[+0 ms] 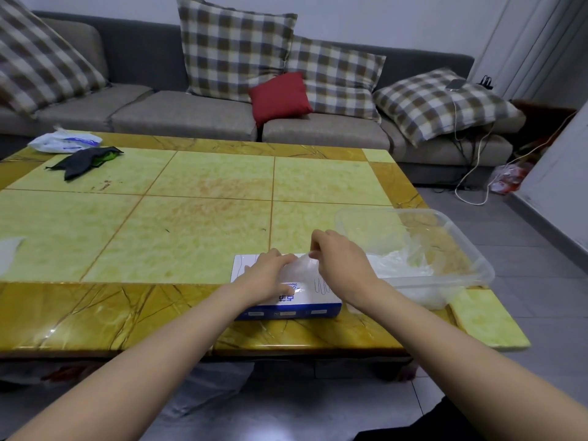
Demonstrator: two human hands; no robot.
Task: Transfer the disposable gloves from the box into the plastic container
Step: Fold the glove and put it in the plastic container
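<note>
Glove (301,268) — in right hand (338,261), over box (319,299)

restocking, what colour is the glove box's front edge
Blue, on the white-topped cardboard glove box; head view.

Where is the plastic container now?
In the head view, the plastic container sits on the table at its near right corner, just right of the glove box.

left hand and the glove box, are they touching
Touching. The head view shows the left hand pressed on the box top, no gap, while the right hand pinches a glove.
</note>
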